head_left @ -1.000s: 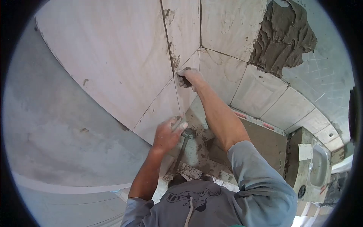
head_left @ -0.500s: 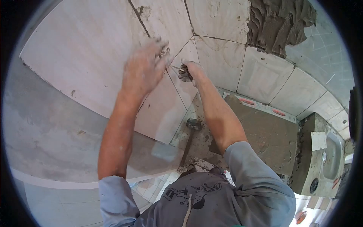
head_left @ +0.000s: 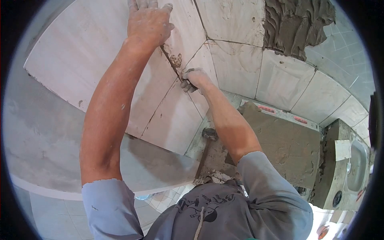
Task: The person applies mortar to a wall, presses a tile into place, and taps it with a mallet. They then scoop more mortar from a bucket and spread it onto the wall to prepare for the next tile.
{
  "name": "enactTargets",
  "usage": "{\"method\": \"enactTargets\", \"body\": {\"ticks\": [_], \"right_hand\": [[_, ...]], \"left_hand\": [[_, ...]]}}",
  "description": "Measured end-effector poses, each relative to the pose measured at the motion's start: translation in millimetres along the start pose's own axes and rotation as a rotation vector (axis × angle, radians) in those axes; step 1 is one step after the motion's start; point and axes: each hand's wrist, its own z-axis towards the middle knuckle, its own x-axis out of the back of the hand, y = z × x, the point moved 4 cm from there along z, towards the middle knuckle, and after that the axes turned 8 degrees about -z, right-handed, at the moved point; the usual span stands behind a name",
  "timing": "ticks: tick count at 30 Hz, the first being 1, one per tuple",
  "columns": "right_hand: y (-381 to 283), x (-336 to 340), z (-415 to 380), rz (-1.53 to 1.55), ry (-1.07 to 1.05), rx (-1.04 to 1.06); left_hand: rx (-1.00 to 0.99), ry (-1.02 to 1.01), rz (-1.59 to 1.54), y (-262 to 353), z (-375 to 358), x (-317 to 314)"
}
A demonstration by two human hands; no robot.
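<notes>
My left hand [head_left: 149,22] lies against the large pale wall tile [head_left: 86,50] near the top, its fingers spread and cut off by the frame edge. Close to the dark joint between tiles is my right hand [head_left: 194,79], its fingers curled and smeared with mortar. Whatever it holds is too small or hidden to name. A rough patch of mortar [head_left: 176,61] shows on the joint just above my right hand. Below, smaller pale tiles [head_left: 172,116] meet along thin dark seams.
Wet ridged mortar [head_left: 294,28] covers part of the wall at upper right. A mortar-covered board [head_left: 280,140] lies at right, beside a level [head_left: 280,113]. A hammer [head_left: 209,134] stands below my right arm. Farther right is a sink [head_left: 355,166].
My left hand has moved up from the joint and now rests on the large tile. My right hand has shifted slightly left and down, onto the joint. The thin tool end no longer shows.
</notes>
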Motion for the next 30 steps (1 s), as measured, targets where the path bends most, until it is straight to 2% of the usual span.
{"method": "enactTargets", "body": {"ticks": [2,4,7,10,16,19,21,25,27,28,30], "right_hand": [[-1,-1,1,0.014,-0.016,-0.004],[-2,-1,4,0.028,-0.032,-0.006],[-3,0,11,-0.013,-0.053,-0.01],[-5,-2,14,-0.092,-0.065,0.018],[4,-6,26,0.057,-0.004,-0.04],[5,-4,30,0.094,0.007,-0.004],[2,-4,28,0.058,-0.077,0.006],[7,0,21,0.147,-0.063,-0.028],[12,1,21,-0.16,-0.239,-0.012],[18,5,16,-0.154,-0.239,-0.018],[26,23,7,0.036,-0.019,-0.001]], "left_hand": [[0.054,-0.01,0.053,0,4,0],[-0.002,0.127,0.293,-1,4,-7],[-0.019,0.145,0.363,-2,5,-17],[-0.017,0.155,0.388,-1,4,-25],[-0.007,0.125,0.414,0,17,-35],[0.014,0.081,0.401,2,24,-36],[0.015,0.07,0.385,1,23,-37],[0.019,0.074,0.338,-1,27,-37],[0.004,0.086,0.319,-6,28,-40],[-0.009,0.101,0.302,-7,28,-41],[-0.024,0.108,0.301,-8,30,-45]]}}
